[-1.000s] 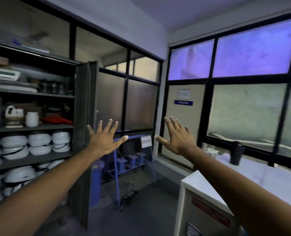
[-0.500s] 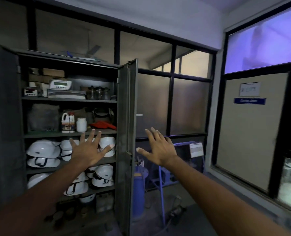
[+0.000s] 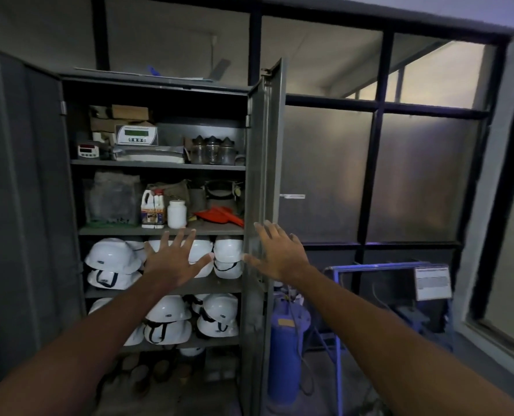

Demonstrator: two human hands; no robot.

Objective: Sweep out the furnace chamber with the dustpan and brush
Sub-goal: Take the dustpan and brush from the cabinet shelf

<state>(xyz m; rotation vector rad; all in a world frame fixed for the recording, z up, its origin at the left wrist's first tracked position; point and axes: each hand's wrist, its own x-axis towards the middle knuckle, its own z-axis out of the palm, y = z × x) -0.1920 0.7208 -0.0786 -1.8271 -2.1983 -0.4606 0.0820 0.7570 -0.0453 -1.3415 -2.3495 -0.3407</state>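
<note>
A red dustpan [image 3: 218, 215] lies on the second shelf of an open grey metal cabinet [image 3: 156, 165], at the shelf's right end. No brush can be made out. My left hand [image 3: 171, 259] is stretched out with fingers spread, in front of the white helmets just below that shelf. My right hand [image 3: 276, 255] is also spread and empty, in front of the edge of the cabinet's right door [image 3: 264, 187]. Neither hand touches the dustpan. The furnace is out of view.
White hard hats [image 3: 111, 256] fill the lower shelves. A white jar [image 3: 176, 213], a jug [image 3: 152, 210], glass jars [image 3: 212, 150] and meters stand on the upper shelves. A blue cylinder [image 3: 285, 349] and a blue-framed machine [image 3: 397, 283] stand right of the cabinet.
The view has swung left from the window and white bench to face the cabinet. Both hands stay spread and empty, now in front of the shelves and door edge.
</note>
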